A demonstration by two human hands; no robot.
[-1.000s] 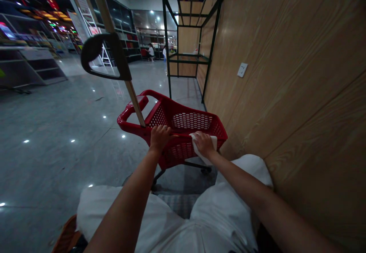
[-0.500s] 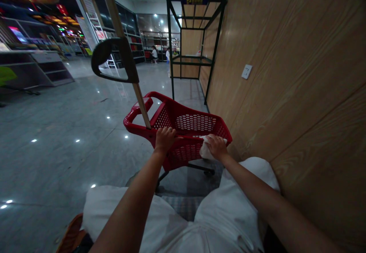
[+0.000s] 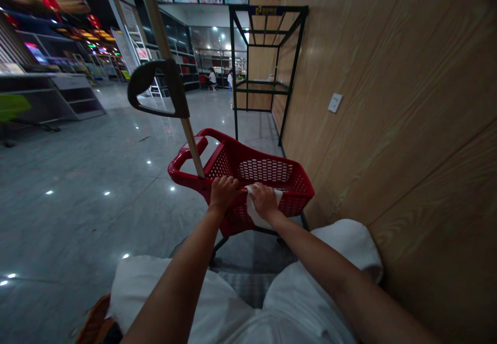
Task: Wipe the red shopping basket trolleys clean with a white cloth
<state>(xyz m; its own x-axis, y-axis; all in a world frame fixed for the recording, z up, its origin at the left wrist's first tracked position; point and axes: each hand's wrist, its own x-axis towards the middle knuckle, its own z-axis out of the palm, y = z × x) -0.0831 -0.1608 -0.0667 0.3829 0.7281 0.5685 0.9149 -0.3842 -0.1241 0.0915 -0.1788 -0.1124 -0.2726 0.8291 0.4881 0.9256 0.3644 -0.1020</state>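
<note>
A red plastic shopping cart (image 3: pixel 267 163) with perforated basket walls stands right in front of my knees. My left hand (image 3: pixel 224 192) is closed over the near rim of its basket, toward the handle end. Farther right on the same rim, my right hand (image 3: pixel 265 199) presses a white cloth (image 3: pixel 257 215), fingers curled over the edge. The cloth hangs down the outside of the basket wall. A wooden pole (image 3: pixel 193 144) with a dark looped grip (image 3: pixel 176 92) rises beside the cart's red handle.
A wood-panelled wall (image 3: pixel 373 116) with a socket (image 3: pixel 335 102) runs along my right. Beyond the cart stands a dark metal rack (image 3: pixel 262 87). Grey floor (image 3: pixel 128 204) stretches left toward counters (image 3: pixel 73 95). A person (image 3: pixel 212 79) is far off by shelves.
My right hand has slid left along the rim with the cloth, closer to my left hand. The left hand keeps its place. The view has tilted up slightly.
</note>
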